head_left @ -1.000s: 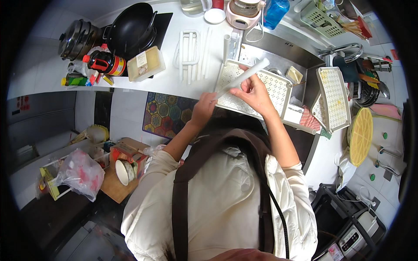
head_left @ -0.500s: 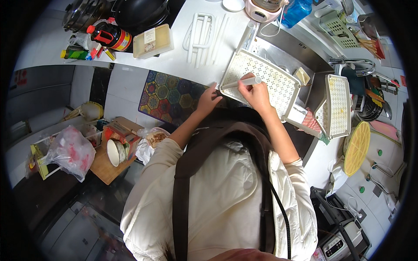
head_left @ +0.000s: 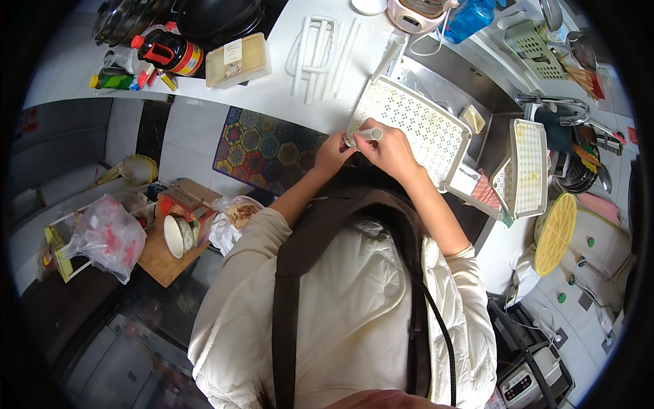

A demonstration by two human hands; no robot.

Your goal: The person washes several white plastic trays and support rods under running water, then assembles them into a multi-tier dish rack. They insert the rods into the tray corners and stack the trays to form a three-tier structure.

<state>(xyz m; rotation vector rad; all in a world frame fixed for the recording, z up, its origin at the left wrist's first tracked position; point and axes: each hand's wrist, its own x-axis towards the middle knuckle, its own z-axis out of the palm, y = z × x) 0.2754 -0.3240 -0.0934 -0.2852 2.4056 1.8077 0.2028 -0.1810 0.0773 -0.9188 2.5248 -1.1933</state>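
Note:
A white plastic tube [head_left: 368, 135] is gripped in my right hand [head_left: 394, 151], its open end pointing right. My left hand [head_left: 332, 154] has its fingers closed at the near left corner of a white tray [head_left: 415, 126] with a dotted pattern, where the tube's other end lies. Whether the tube fits onto that corner is hidden by my fingers. The tray rests partly over the steel sink, with an upright white post [head_left: 390, 58] at its far left corner. Farther left on the counter lie white looped tube frames [head_left: 315, 51] and straight white tubes [head_left: 346, 58].
A second patterned tray [head_left: 528, 167] stands right of the sink [head_left: 487, 88], under a faucet [head_left: 569, 102]. A plastic food box [head_left: 238, 60], a dark sauce bottle [head_left: 170, 56] and a black wok [head_left: 218, 20] sit at the left. A pink cooker [head_left: 409, 19] stands behind.
My right hand has brought the tube left and nearer, to the tray's corner. My left hand has moved in and closed its fingers there.

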